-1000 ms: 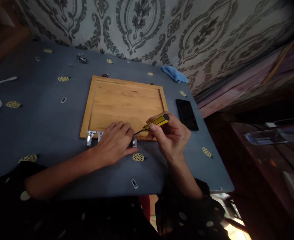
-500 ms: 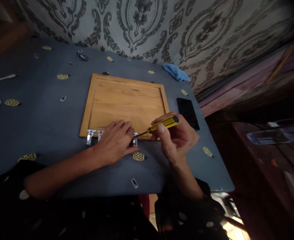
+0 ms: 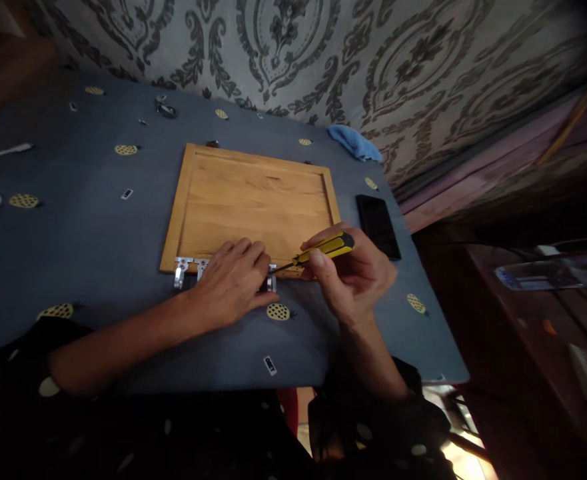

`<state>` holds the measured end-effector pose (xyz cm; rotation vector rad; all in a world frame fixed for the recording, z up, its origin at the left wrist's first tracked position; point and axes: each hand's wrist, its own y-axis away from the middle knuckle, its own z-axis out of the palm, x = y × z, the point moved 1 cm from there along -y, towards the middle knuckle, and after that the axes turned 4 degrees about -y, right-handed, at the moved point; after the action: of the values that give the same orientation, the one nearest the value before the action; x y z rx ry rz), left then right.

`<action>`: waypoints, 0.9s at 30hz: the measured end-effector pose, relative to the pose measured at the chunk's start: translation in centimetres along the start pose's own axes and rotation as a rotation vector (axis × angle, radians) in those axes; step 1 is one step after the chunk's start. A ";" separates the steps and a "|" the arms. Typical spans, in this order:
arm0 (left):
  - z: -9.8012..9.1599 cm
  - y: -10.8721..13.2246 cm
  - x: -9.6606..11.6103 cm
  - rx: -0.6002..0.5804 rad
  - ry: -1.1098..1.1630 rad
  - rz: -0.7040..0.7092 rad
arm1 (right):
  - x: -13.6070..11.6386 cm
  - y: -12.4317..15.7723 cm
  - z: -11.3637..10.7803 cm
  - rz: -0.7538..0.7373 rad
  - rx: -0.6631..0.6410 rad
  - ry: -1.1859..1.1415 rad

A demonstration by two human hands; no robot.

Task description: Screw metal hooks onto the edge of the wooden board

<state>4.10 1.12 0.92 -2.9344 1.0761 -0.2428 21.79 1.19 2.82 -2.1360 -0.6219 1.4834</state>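
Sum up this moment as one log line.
left hand: over near edge of wooden panel | right hand: holding screwdriver, tip near metal fitting | phone: right of panel

- Blue-grey table (image 3: 83,253), pineapple print
- Wooden panel (image 3: 256,200) near the middle
- Black phone (image 3: 379,227) right of it
- Blue cloth (image 3: 356,142), far edge
- White cable (image 3: 24,147), left
- Metal piece (image 3: 167,110), far side

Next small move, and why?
Probably a small twist of the screwdriver: the right hand grips it and points it at a metal bracket on the near edge of the wooden panel, while the left hand seemingly braces that edge. Whether it is seated, I can't tell.
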 end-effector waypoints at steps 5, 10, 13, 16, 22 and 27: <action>0.4 0.1 -0.1 0.074 -0.009 0.017 | 0.0 -0.3 0.0 -0.059 -0.006 -0.041; 0.2 0.1 -0.1 0.028 -0.009 0.014 | 0.0 -0.1 0.1 0.045 0.015 -0.072; 0.0 0.0 0.0 0.015 -0.006 0.008 | -0.1 -0.3 -0.1 0.121 -0.016 -0.173; -0.1 0.0 0.0 0.009 0.007 0.007 | -0.2 -0.9 -0.6 0.187 -0.135 -0.289; -0.5 0.0 0.1 -0.038 0.032 -0.014 | -0.4 -1.2 -0.9 0.178 -0.200 -0.299; -0.5 -0.1 0.1 -0.056 0.018 -0.016 | 0.0 -0.8 -0.5 0.143 -0.083 -0.195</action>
<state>4.20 1.15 1.44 -2.9972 1.0792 -0.2444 22.15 1.78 3.45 -2.1523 -0.6188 1.7885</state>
